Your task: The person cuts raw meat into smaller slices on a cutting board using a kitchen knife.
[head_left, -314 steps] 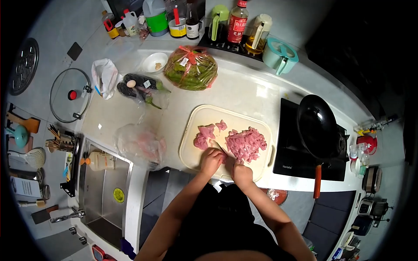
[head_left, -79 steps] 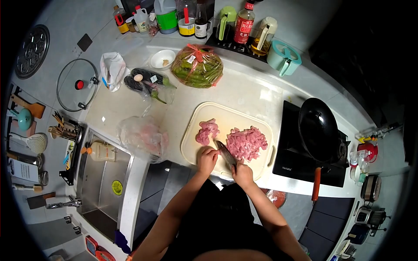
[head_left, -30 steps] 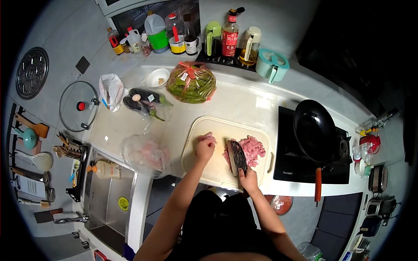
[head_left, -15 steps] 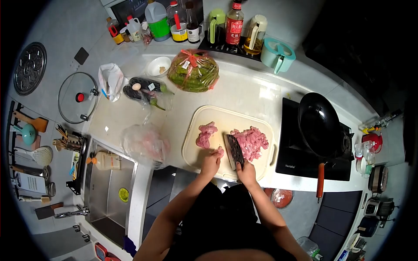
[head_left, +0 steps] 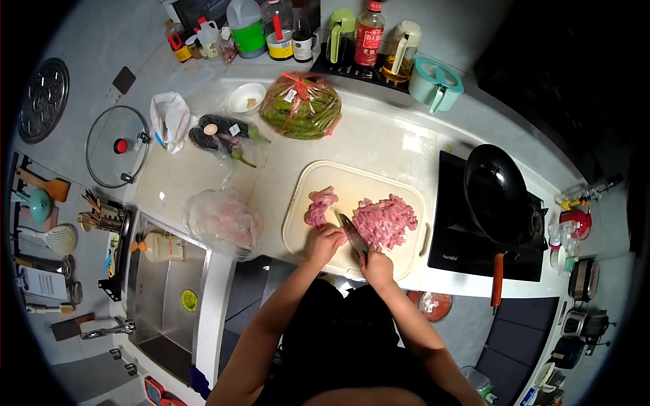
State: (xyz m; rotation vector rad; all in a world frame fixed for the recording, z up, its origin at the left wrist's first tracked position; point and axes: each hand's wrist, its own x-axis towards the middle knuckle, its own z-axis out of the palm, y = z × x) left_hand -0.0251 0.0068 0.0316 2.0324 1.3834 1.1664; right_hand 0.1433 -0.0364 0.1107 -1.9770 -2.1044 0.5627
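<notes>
A cream cutting board (head_left: 325, 177) lies on the counter. On its right part is a heap of cut pink meat (head_left: 386, 222), and a smaller pile of larger meat pieces (head_left: 320, 206) sits on the left. My right hand (head_left: 377, 266) is closed round the handle of a knife (head_left: 351, 232), whose blade stands between the heap and my left hand. My left hand (head_left: 326, 245) presses a small piece of meat on the board, its fingertips close beside the blade.
Left of the board lies a clear plastic bag (head_left: 225, 222); the sink (head_left: 162, 291) is beyond it. Behind are bagged green vegetables (head_left: 301, 108), eggplants (head_left: 217, 135) and a white bowl (head_left: 246, 99). A black wok (head_left: 495, 193) sits on the stove (head_left: 450, 237) at right.
The knife has turned from lying broad side up beside the heap to a steeper, edge-down pose. My left hand has brought a meat piece down to the board beside the blade.
</notes>
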